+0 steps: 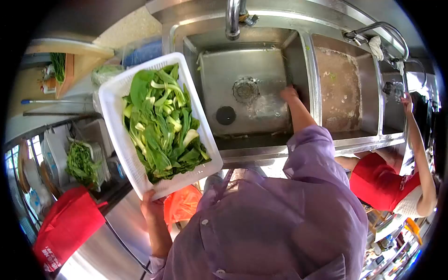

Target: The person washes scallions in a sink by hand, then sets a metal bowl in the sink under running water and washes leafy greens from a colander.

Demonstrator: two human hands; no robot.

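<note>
At the far left, a red cloth with white lettering (70,228) is seen below a bunch of loose greens (83,163). Next to these, a white plastic basket (198,177) is held at its near edge by the left hand (149,204). The left forearm is raised from below, with the thumb laid at the rim by the near-left corner; the other fingers are hidden by the basket. The basket's long axis is run aslant, from far left to near right, and its right side is set over the left edge of the steel sink (214,65). Leafy greens (163,121) are heaped inside, their pale stem ends turned in several directions.

Farther right, a broad stretch of the basin floor, marked by a black disc (226,115), is left as open room between the basket and the right hand (290,95). The right arm is reached forward from a purple sleeve (310,144), with the hand lowered just beside the basin's right wall; whether anything is gripped cannot be told.

Beyond the steel divider (313,84), a second basin (340,98) is seen, and at the far right a co-worker's hand (407,103) is held up near a third basin (393,112).
</note>
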